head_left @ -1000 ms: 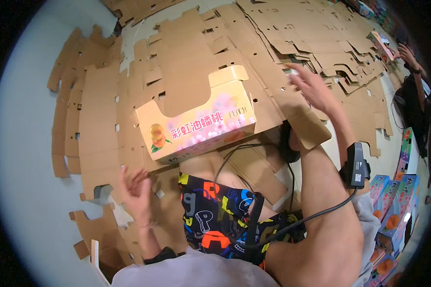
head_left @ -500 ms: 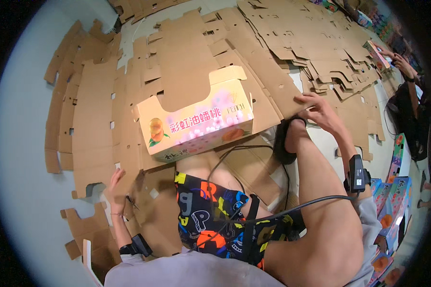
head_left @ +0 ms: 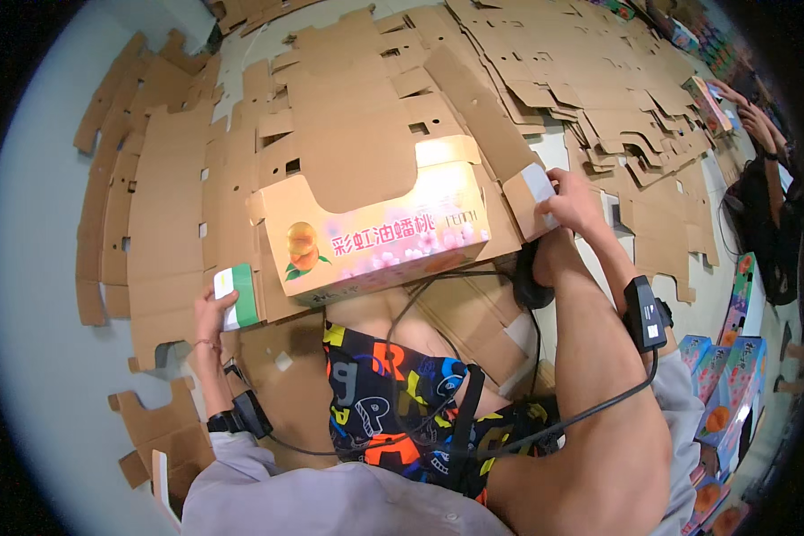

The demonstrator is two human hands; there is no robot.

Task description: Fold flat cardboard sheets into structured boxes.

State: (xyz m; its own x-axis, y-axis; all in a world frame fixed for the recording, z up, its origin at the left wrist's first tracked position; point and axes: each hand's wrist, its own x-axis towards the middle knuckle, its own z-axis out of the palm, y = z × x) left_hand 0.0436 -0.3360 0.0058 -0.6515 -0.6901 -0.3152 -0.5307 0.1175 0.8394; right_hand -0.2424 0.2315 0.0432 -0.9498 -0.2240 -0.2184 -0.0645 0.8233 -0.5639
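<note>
A partly folded cardboard carton lies before my legs. Its front wall (head_left: 380, 234), printed with peaches and pink blossoms, stands up towards me with a deep cut-out in its top edge; its brown inner side (head_left: 348, 134) spreads flat behind. My left hand (head_left: 209, 313) is closed on a flap with a green and white face (head_left: 244, 299) at the carton's left end. At the right end, my right hand (head_left: 577, 202) pinches a raised brown flap (head_left: 523, 198) with a pale corner. Part of each hand's fingers is hidden behind the flap.
Flat cardboard blanks (head_left: 165, 223) lie at the left, and more are piled at the far right (head_left: 590, 71). Printed cartons (head_left: 728, 389) stand beside my right side. A cable (head_left: 563, 420) crosses my lap. Another person's hands (head_left: 755, 121) work on a carton at the far right.
My left hand, empty before, has taken hold of the left flap, whose green and white face now shows. My right hand has raised the right flap. The front wall has shifted slightly right.
</note>
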